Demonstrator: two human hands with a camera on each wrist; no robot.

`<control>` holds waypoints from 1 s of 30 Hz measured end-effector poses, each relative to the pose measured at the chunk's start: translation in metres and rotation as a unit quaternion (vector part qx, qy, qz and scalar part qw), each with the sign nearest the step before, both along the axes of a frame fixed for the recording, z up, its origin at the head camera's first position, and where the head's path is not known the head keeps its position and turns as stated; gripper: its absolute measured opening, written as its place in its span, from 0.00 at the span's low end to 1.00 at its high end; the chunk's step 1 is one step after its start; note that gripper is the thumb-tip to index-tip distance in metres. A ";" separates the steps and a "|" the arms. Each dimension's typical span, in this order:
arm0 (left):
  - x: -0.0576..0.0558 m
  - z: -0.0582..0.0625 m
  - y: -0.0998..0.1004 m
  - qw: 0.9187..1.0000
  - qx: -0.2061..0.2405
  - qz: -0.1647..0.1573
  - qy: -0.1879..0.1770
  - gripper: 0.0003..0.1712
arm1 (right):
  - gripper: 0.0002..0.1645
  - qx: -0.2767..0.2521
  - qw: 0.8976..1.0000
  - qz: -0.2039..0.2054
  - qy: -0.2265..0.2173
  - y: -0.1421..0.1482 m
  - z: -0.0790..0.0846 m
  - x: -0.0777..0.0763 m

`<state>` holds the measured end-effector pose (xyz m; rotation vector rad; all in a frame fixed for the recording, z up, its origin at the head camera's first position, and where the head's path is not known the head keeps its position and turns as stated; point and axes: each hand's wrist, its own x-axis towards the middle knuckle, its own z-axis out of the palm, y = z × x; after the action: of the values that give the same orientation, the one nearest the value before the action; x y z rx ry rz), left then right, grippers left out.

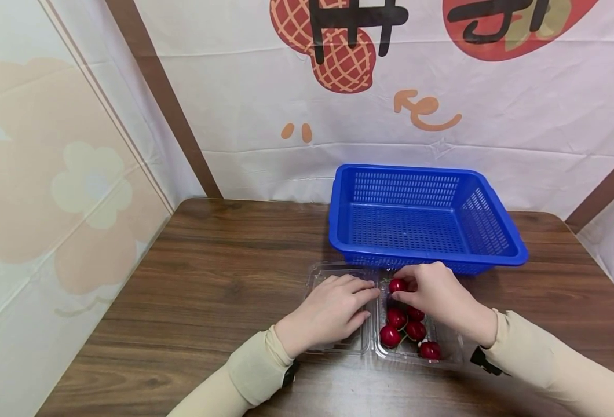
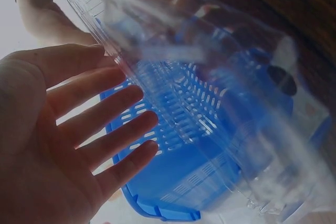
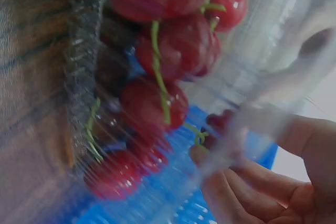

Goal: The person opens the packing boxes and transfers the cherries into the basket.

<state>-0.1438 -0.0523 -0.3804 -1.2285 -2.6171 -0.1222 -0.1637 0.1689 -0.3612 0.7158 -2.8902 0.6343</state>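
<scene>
A clear plastic clamshell box (image 1: 415,361) stands unfolded on the table, its lid (image 1: 321,270) to the left. Several red cherries (image 1: 416,330) with green stems lie in the right half. At the far end of that half, my right hand (image 1: 439,295) pinches one cherry (image 1: 397,285) between thumb and fingers. The right wrist view shows the other cherries (image 3: 155,103) through the clear wall. Over the lid, my left hand (image 1: 333,308) rests with its fingers extended. In the left wrist view those fingers (image 2: 113,129) are spread beside the plastic and hold nothing.
A blue slotted plastic basket (image 1: 427,255) stands just behind the box, with no fruit visible inside. The brown wooden table (image 1: 203,278) extends on both sides. Behind it hangs a pale printed cloth (image 1: 234,116).
</scene>
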 end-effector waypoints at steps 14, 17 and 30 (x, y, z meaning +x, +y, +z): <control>-0.001 0.000 0.001 1.000 -0.001 0.001 -0.004 0.22 | 0.13 -0.005 1.000 -0.016 0.013 0.011 0.017 0.007; -0.001 0.000 0.001 1.000 0.000 0.000 -0.004 0.22 | 0.12 -0.007 1.000 -0.019 0.015 0.013 0.021 0.008; -0.001 0.000 0.000 1.000 -0.002 0.000 -0.003 0.22 | 0.15 -0.023 0.999 -0.030 0.009 0.019 0.039 0.010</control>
<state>-0.1444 -0.0520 -0.3808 -1.2307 -2.6244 -0.1213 -0.1535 0.1875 -0.3222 0.6242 -2.8589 0.6803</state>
